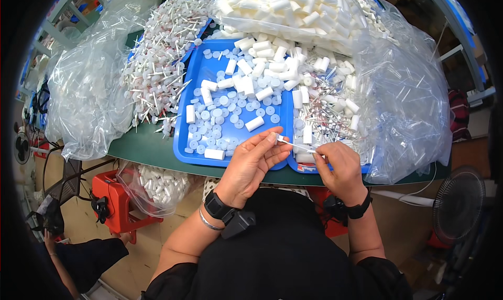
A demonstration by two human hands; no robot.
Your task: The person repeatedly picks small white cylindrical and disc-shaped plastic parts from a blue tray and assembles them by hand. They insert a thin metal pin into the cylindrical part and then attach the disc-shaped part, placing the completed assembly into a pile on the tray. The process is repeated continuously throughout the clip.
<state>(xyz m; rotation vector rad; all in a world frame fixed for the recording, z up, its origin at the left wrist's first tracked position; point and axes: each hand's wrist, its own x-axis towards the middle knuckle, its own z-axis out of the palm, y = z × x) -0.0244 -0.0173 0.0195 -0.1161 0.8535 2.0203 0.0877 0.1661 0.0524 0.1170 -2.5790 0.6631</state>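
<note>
Stick [296,144], thin and white, spans between my two hands just above the near rim of the blue tray [181,143]. Left hand [251,161] pinches its capped end with fingertips closed; right hand [340,169] is curled shut on the other end. I judge a loose pinch could drop it among the discs [220,116] and tubes [255,123], or bend it.

Left hand [251,161] raised, fingertips pinched. Right hand [340,169] just beside it, fingers curled shut. Both forearms enter from the lower edge; dark wrist straps on each.
</note>
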